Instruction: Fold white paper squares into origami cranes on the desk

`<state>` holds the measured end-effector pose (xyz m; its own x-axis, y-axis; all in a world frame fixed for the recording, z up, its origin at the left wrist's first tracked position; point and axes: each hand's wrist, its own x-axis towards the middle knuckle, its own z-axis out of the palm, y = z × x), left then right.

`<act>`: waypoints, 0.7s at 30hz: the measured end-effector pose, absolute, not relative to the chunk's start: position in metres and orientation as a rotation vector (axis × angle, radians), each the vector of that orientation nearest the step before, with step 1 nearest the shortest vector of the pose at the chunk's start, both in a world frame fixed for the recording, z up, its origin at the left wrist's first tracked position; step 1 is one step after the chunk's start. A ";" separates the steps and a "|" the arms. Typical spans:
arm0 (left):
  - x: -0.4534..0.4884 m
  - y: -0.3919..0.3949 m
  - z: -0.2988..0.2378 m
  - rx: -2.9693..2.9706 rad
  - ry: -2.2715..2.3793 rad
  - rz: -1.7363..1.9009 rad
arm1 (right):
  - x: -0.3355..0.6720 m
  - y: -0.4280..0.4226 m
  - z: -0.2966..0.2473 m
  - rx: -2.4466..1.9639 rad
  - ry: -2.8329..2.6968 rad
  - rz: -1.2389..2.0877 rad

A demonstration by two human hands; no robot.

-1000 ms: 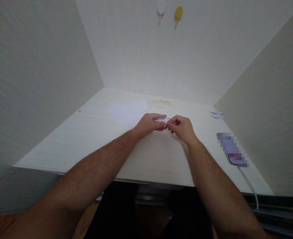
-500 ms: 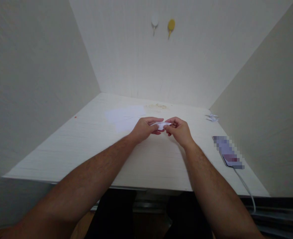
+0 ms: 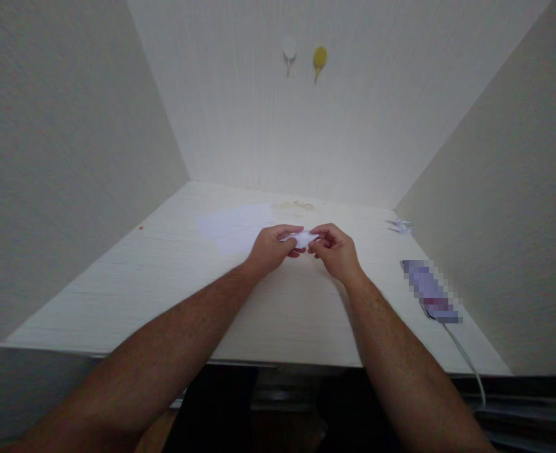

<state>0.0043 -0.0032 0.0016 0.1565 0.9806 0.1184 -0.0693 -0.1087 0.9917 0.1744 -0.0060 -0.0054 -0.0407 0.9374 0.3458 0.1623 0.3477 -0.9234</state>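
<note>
A small piece of folded white paper (image 3: pixel 305 238) is held between my two hands above the middle of the table. My left hand (image 3: pixel 274 247) pinches its left part, thumb on top and fingers behind and beneath. My right hand (image 3: pixel 337 250) has thumb and fingers closed at its right end. Fingers cover the paper's ends, so its full shape is hidden. Flat white paper sheets (image 3: pixel 237 223) lie on the table just beyond my left hand.
A white table (image 3: pixel 278 314) sits between walls on three sides. On the right are a folded white paper piece (image 3: pixel 400 226) and a blurred-out phone (image 3: pixel 429 290) with a white cable (image 3: pixel 464 355). A white hook (image 3: pixel 289 50) and a yellow hook (image 3: pixel 320 58) hang on the back wall.
My right thumb has shifted off the paper's near face toward its right edge, so more of the paper shows. The left hand keeps its grip. The view has tilted slightly.
</note>
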 end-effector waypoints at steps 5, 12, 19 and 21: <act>0.004 -0.003 0.002 1.309 1.035 1.181 | 0.179 -0.005 -0.006 -1.140 -1.500 0.882; 0.004 -0.001 -0.002 1.414 1.045 1.225 | 0.173 -0.008 -0.001 -1.113 -1.369 0.966; 0.014 -0.001 -0.007 1.388 1.079 1.406 | 0.159 -0.011 0.000 -1.088 -1.156 1.038; 0.017 -0.003 -0.006 1.332 1.051 1.446 | 0.156 -0.011 -0.001 -1.040 -1.144 1.031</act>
